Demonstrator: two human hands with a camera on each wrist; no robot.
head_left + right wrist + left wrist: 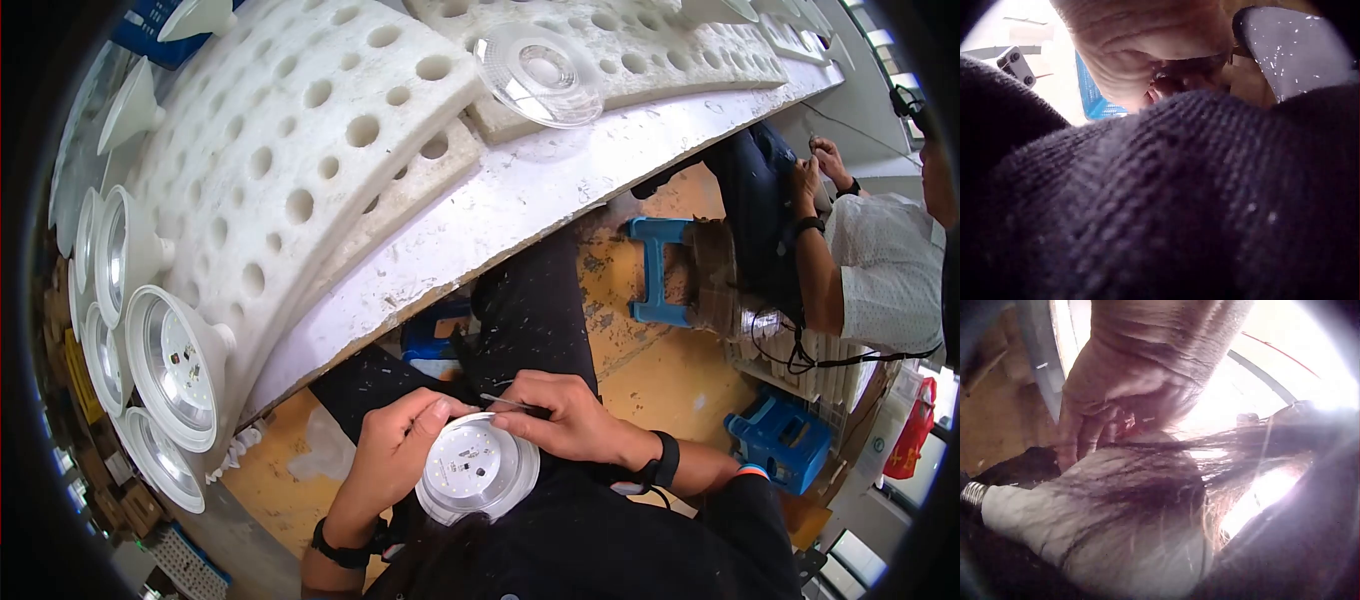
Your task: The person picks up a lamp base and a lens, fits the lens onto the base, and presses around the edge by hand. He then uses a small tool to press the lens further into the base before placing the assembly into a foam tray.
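Note:
An LED bulb [480, 500] with a white cone body and a round chip board sits at the person's lap, its clear cover off and its board facing up. The left hand [395, 450] grips its rim from the left, thumb along the edge. In the left wrist view, the left hand [1141, 375] is over the white bulb body [1129, 519], whose metal screw base points left. At the rim's far side, the right hand [565, 415] pinches a thin metal tool [508, 402]. Dark knit cloth hides most of the right hand [1147, 44] in its wrist view.
White foam boards [330, 130] full of holes lie on the worktable [470, 220]. Several open bulbs [178, 365] stand at the left edge. A clear round cover [540, 75] lies on the foam. Another person [880, 260] sits at right, near a blue stool [655, 270].

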